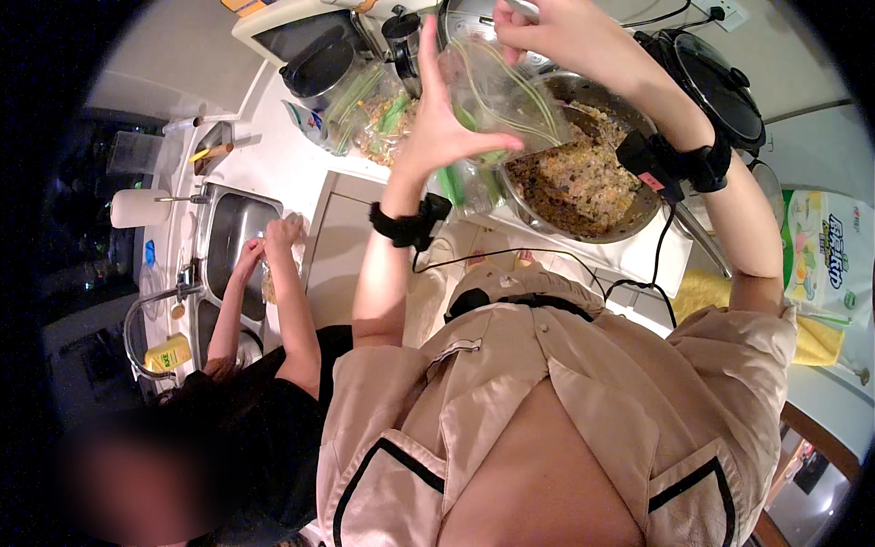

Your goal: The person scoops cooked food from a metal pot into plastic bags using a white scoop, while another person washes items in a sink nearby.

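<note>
My left hand (448, 130) has its thumb and a finger spread wide beside a clear zip bag (506, 102); whether it grips the bag is hard to tell. The bag's mouth gapes, with green strips along it, over the edge of a steel pan (581, 236). Cooked, mixed grainy food (581, 178) fills much of that pan. Higher up, my right hand (523, 34) is closed on a metal handle (525, 8), whose far end I cannot make out. Left of my left hand lies a filled zip bag (386, 123) of similar food. Both wrists wear black straps with modules.
At the left, another person's hands (266, 239) hold a small bag beside the steel sink (243, 222). A black-lidded pot (318, 65) stands at the back left, a black cooker (718, 82) at the back right. A black cable (513, 251) hangs between my wrists.
</note>
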Motion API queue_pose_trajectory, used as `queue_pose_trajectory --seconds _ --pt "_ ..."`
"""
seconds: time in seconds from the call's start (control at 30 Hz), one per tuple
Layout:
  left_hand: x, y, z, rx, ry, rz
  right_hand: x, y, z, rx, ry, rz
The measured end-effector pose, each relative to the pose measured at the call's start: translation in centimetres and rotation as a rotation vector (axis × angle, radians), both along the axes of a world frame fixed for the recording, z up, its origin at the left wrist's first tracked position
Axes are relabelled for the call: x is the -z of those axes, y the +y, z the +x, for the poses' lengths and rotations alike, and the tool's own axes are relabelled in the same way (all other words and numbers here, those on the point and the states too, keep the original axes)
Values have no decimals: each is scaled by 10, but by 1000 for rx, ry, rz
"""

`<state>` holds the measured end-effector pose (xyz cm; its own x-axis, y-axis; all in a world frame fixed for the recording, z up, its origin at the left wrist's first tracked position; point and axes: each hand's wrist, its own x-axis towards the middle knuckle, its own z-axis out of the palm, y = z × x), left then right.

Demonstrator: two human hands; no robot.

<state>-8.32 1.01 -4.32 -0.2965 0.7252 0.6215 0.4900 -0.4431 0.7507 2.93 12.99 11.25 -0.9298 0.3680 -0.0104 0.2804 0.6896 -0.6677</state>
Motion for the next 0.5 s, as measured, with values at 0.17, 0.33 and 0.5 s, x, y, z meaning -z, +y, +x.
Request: queue_pose_trajectory --seconds 0.17,0.33,0.5 --pt "5 5 31 -328 222 44 -1 -1 5 25 52 58" --pt "9 16 17 -447 388 16 -21 -15 11 8 13 -167" --pt "20 25 9 -171 -84 99 0 8 7 52 92 -72"
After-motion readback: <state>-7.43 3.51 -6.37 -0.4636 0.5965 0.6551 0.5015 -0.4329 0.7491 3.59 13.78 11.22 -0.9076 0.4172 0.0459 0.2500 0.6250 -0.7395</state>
